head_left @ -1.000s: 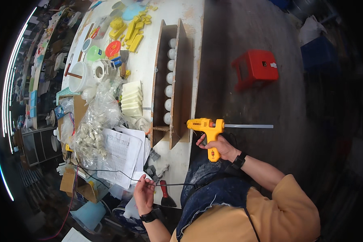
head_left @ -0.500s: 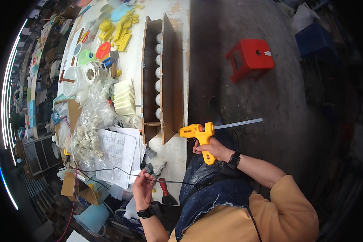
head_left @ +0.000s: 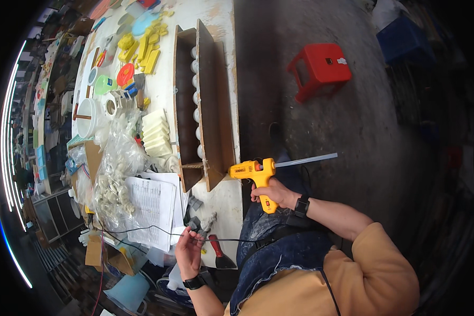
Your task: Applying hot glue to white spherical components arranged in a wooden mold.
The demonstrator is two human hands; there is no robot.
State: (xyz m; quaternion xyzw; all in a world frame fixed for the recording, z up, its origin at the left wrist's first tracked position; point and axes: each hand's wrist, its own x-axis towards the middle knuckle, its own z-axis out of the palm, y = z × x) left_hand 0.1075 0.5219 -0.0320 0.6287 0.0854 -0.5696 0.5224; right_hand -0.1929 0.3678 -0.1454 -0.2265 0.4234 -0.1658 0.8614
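Note:
My right hand (head_left: 280, 195) grips a yellow hot glue gun (head_left: 267, 169) by its handle. A long translucent glue stick (head_left: 308, 159) sticks out of its back. The nozzle points left at the near end of a long, narrow cardboard-brown trough (head_left: 216, 110); whether they touch I cannot tell. Inside the trough runs a row of several white balls (head_left: 196, 98). My left hand (head_left: 188, 253) pinches a thin black cable (head_left: 226, 240), which stretches left across printed sheets and right towards my waist. A red-handled scraper (head_left: 214, 246) lies just right of my left hand.
Left of the trough, the white table (head_left: 224, 205) holds printed papers (head_left: 150, 205), a clear plastic bag (head_left: 113, 174) of small pale parts, cream blocks (head_left: 155, 132), yellow pieces (head_left: 151, 60) and a white bucket (head_left: 85, 124). A red stool (head_left: 324, 71) stands on the floor.
The view has turned slightly, so the trough and stool sit further left in the picture. Both hands keep their hold on the glue gun and the cable.

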